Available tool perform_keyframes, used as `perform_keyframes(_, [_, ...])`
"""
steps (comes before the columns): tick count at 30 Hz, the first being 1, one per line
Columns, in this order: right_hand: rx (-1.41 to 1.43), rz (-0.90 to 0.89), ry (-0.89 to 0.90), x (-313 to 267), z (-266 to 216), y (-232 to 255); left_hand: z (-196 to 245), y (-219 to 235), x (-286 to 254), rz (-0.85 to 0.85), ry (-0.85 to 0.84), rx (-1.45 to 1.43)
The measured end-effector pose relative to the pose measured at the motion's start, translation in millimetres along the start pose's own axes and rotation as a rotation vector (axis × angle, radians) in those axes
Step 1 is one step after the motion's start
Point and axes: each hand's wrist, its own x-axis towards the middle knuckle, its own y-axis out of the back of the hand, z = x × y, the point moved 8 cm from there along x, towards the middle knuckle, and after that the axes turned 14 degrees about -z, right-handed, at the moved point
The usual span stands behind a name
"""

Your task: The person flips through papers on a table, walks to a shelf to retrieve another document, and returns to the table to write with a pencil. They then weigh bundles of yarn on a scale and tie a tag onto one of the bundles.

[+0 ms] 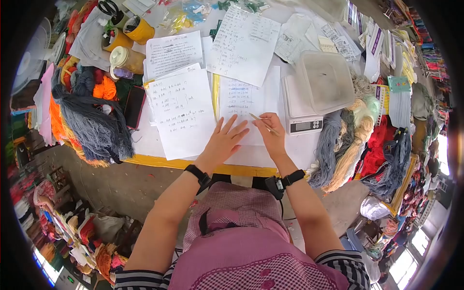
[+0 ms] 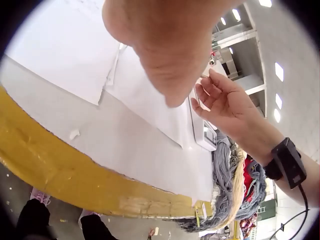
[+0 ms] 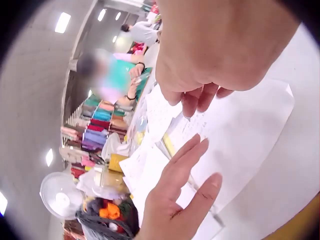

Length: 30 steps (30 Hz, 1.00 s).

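Observation:
In the head view a sheet with handwritten lines lies in the middle of the table. My left hand rests on its lower left part, fingers spread and straight. Just right of it, my right hand holds a pen between thumb and fingers, its tip near the lowest written lines. The right wrist view shows the left hand beside the sheet, below the right hand. The left wrist view shows the right hand with curled fingers.
More written pages lie at the left, another above. At the right stand a scale and a clear plastic container. Yarn bundles hang over the left edge, others the right. A phone lies near the left yarn.

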Motion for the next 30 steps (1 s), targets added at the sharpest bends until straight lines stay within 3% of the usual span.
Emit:
perform_keyframes(4, [-0.218, -0.045, -0.001, 10, 11, -4, -9, -14, 6, -0.041, 0.075, 0.019])
perform_keyframes(12, [-0.506, 0.043, 0.046, 17, 14, -5, -10, -18, 8, -0.064, 0.101, 0.031])
perform_keyframes(22, [-0.500, -0.036, 0.059, 2, 5, -11, -11, -16, 6, -0.031, 0.083, 0.046])
perform_keyframes(24, [-0.658, -0.029, 0.241, 2, -18, -26, -24, -5, -1, 0.203, 0.147, -0.142])
perform_keyframes(25, [-0.658, -0.018, 0.243, 4, -20, -30, -19, 0, -1, 0.202, 0.137, -0.139])
perform_keyframes(27, [-0.729, -0.147, 0.375, 5, -27, -50, -41, -28, -8, 0.021, 0.501, -1.109])
perform_keyframes(28, [-0.735, -0.134, 0.380, 4, -27, -51, -38, -21, -5, 0.018, 0.486, -1.105])
perform_keyframes(30, [-0.779, -0.278, 0.273, 2, -15, -66, -36, -23, -4, 0.027, 0.465, -1.601])
